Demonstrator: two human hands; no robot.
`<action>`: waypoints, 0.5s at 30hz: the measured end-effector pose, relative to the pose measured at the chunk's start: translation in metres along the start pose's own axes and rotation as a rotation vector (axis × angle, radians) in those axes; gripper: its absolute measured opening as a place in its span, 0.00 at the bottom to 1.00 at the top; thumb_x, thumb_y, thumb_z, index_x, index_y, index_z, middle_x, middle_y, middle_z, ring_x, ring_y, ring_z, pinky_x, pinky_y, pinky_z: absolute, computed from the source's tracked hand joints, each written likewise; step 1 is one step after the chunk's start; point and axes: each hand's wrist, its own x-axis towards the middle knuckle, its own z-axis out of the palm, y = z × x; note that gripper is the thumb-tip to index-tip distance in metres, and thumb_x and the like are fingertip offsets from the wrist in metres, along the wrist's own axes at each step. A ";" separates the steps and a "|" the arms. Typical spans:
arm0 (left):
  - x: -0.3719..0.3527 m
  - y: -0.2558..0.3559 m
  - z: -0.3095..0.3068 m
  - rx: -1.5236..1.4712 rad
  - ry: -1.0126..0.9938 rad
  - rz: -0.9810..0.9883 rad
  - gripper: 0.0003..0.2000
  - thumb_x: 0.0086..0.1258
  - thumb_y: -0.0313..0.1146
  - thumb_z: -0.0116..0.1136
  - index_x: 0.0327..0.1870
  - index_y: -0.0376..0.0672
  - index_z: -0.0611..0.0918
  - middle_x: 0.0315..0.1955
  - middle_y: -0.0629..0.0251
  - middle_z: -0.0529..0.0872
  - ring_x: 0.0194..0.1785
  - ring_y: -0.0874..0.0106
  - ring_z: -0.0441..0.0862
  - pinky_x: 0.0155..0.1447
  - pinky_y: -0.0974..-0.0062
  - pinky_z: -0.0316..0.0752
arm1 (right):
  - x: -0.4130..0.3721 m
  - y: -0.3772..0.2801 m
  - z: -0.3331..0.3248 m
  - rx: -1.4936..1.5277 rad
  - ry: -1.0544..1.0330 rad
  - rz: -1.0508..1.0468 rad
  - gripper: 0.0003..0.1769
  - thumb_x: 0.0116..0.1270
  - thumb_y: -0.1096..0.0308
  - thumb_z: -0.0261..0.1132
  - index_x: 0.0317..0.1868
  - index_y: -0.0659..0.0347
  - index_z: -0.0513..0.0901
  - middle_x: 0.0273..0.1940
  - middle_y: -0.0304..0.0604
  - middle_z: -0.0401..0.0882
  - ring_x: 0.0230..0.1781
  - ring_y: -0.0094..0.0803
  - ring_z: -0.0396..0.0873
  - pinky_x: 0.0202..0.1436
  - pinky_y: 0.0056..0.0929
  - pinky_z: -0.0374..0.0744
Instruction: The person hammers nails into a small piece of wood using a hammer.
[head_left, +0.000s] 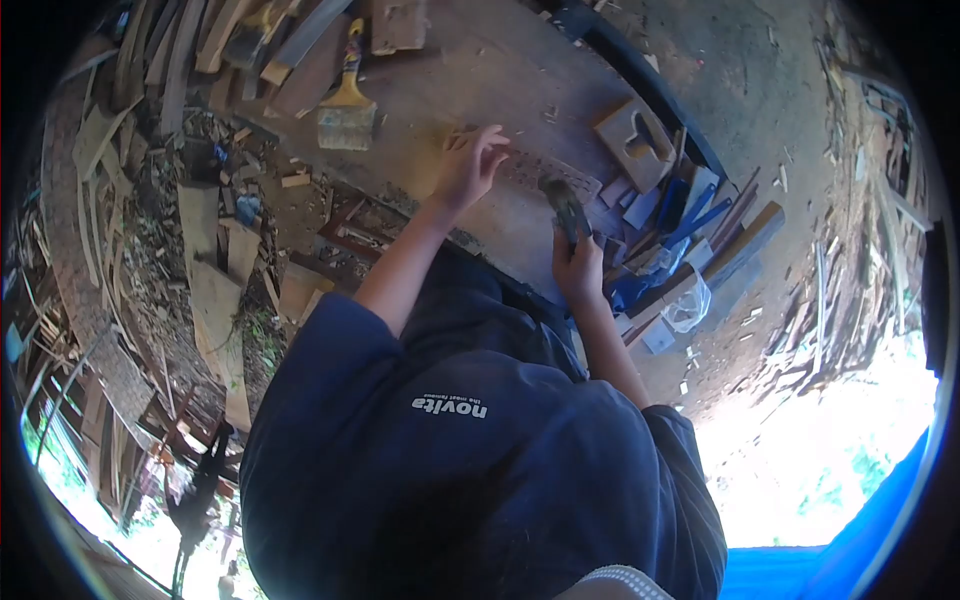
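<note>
My left hand (pixel 470 176) is over the work surface, fingers loosely curved and apart, with nothing visible in them. Close behind it lies a flat, brownish wooden piece (pixel 458 138), partly covered by the hand. My right hand (pixel 579 266) is closed around a dark, hammer-like tool (pixel 566 206), its head pointing up and away from me. The fist hides the grip. Beyond the tool, a thin wooden strip (pixel 555 178) with a row of small marks lies on the brown board surface (pixel 425 95).
A wide paintbrush (pixel 348 108) with a yellow handle lies at the upper left. At right are a wooden block with a dark hollow (pixel 636 145), blue-handled tools (pixel 690 215) and a clear plastic bag (pixel 687 305). Wood offcuts (pixel 212 260) crowd the left floor.
</note>
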 end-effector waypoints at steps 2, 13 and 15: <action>-0.001 -0.003 0.005 0.050 -0.020 -0.001 0.15 0.63 0.31 0.64 0.49 0.46 0.75 0.44 0.71 0.84 0.46 0.69 0.80 0.55 0.66 0.70 | -0.019 0.009 -0.013 0.013 0.037 -0.003 0.15 0.66 0.69 0.61 0.51 0.66 0.72 0.30 0.62 0.80 0.31 0.60 0.80 0.32 0.49 0.77; 0.106 0.090 0.139 0.169 -0.236 0.339 0.04 0.59 0.37 0.64 0.33 0.53 0.82 0.38 0.73 0.78 0.50 0.66 0.74 0.53 0.59 0.66 | -0.124 0.065 -0.012 0.020 -0.059 0.567 0.16 0.70 0.58 0.58 0.46 0.65 0.71 0.31 0.67 0.79 0.36 0.66 0.78 0.35 0.57 0.74; 0.114 0.095 0.158 0.251 -0.273 0.327 0.04 0.58 0.38 0.65 0.31 0.53 0.83 0.39 0.73 0.77 0.51 0.67 0.73 0.52 0.58 0.65 | -0.132 0.065 -0.014 0.028 -0.061 0.598 0.17 0.70 0.58 0.58 0.46 0.65 0.71 0.31 0.68 0.79 0.36 0.66 0.78 0.36 0.57 0.74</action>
